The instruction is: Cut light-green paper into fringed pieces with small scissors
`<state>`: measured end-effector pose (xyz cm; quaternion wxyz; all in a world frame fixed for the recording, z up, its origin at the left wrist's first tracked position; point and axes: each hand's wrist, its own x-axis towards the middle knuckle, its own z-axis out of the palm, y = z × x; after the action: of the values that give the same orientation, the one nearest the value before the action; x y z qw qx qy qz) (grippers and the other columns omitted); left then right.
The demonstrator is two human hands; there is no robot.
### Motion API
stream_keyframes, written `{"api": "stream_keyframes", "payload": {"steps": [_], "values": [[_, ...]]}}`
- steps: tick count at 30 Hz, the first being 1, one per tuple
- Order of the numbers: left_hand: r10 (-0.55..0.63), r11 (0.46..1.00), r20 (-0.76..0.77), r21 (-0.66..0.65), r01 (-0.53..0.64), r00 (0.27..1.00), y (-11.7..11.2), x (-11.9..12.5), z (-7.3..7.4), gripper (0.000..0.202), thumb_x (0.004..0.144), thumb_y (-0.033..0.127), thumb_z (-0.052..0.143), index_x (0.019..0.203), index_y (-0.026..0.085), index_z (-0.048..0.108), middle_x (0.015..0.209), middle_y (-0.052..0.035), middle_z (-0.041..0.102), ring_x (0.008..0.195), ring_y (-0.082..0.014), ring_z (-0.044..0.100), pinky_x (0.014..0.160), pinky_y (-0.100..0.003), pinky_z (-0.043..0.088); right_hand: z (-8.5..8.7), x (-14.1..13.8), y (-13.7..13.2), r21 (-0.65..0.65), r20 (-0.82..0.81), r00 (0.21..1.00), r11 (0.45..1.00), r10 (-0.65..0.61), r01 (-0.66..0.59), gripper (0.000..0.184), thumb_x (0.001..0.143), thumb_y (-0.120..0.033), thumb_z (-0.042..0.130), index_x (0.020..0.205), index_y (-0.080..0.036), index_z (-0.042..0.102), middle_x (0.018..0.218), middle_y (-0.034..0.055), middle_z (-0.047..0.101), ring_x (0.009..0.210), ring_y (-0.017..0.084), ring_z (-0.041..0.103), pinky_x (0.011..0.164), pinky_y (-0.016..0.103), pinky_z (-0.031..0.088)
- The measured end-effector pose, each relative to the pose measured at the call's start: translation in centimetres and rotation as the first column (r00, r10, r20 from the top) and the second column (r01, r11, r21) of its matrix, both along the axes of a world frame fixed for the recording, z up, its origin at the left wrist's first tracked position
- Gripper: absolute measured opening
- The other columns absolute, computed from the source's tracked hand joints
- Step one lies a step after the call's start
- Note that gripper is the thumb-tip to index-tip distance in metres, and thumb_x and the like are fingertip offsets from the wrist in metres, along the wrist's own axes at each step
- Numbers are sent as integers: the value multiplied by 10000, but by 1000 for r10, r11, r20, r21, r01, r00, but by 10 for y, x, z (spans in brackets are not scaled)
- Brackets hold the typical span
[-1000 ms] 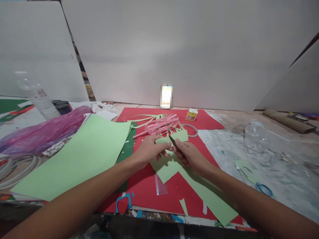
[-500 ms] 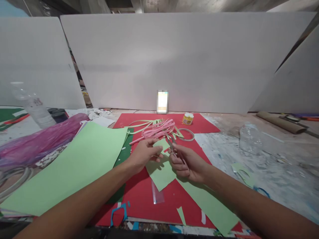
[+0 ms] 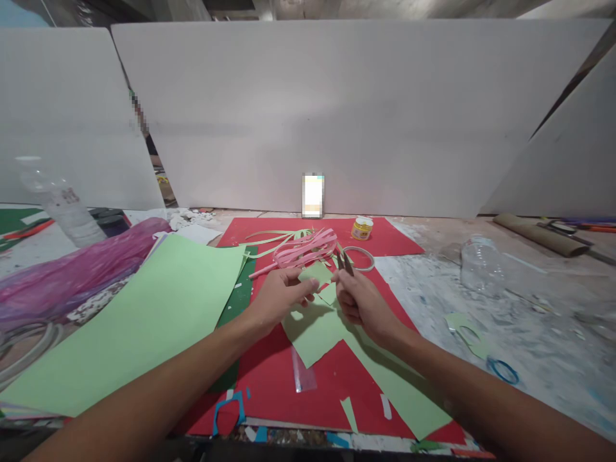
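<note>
My left hand (image 3: 279, 296) pinches a small light-green paper piece (image 3: 316, 274) between thumb and fingers. Closed around a pair of scissors (image 3: 344, 262), my right hand (image 3: 364, 300) is just to the right of that piece. The dark blades stick up past the fingers; the handles are mostly hidden in the palm. Below the hands lies a larger green sheet (image 3: 310, 340), with another small green scrap (image 3: 328, 294) above it. Behind them rests a bundle of pink paper strips (image 3: 308, 247) with pale green strips (image 3: 274, 236) around it.
Red card (image 3: 269, 391) covers the middle of the work surface. A stack of green paper (image 3: 149, 327) is at left near a pink plastic bag (image 3: 91, 263). A small yellow jar (image 3: 362, 228), a tape ring (image 3: 360, 258) and a lit phone (image 3: 313, 196) stand farther back. Clear bottles (image 3: 481, 264) lie right.
The scissors have come away from the paper, their blades now pointing up. A small green piece is now separate in my left hand, and another scrap shows below it.
</note>
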<state>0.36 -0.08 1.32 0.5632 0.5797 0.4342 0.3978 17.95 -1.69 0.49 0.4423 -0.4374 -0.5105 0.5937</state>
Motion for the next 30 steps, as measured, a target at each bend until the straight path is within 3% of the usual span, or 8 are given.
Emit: {"api": "stream_keyframes", "payload": {"steps": [3, 6, 13, 26, 30], "values": [[90, 996, 57, -17, -89, 994, -2, 0, 5, 217, 753, 363, 695, 713, 154, 656, 646, -33, 617, 586, -120, 543, 591, -250, 453, -3, 1, -2, 6, -2, 999, 999, 50, -50, 416, 900, -638, 335, 856, -231, 410, 604, -88, 275, 437, 67, 149, 408, 210, 136], [130, 991, 106, -44, -126, 986, -4, 1, 8, 220, 746, 358, 710, 702, 149, 655, 648, -20, 604, 592, -111, 543, 615, -248, 470, -5, 2, -6, 71, 108, 990, 993, 89, -97, 404, 940, -593, 306, 801, -222, 383, 641, -67, 282, 488, 86, 190, 442, 216, 187], [31, 1000, 87, -1, -31, 996, -4, 1, 2, 260, 751, 409, 707, 744, 150, 684, 713, -39, 636, 703, -156, 617, 610, -249, 486, -7, 0, -15, 186, 277, 960, 978, 43, -98, 403, 968, -542, 289, 736, -221, 365, 708, -18, 354, 616, 137, 303, 539, 256, 307], [-37, 999, 78, -25, 39, 996, -3, 2, -2, 283, 757, 417, 699, 796, 138, 719, 799, -82, 677, 739, -176, 644, 609, -261, 490, -8, -3, -16, 66, 43, 990, 988, 135, -137, 407, 960, -574, 308, 779, -214, 367, 648, -63, 282, 516, 85, 209, 471, 229, 205], [-53, 998, 92, -34, 56, 994, -3, 3, -1, 264, 756, 410, 701, 783, 148, 726, 776, -74, 670, 734, -171, 640, 606, -257, 486, -6, -3, -15, 91, 60, 985, 981, 164, -169, 399, 976, -549, 282, 781, -212, 370, 623, -71, 282, 487, 75, 209, 451, 222, 194]]}}
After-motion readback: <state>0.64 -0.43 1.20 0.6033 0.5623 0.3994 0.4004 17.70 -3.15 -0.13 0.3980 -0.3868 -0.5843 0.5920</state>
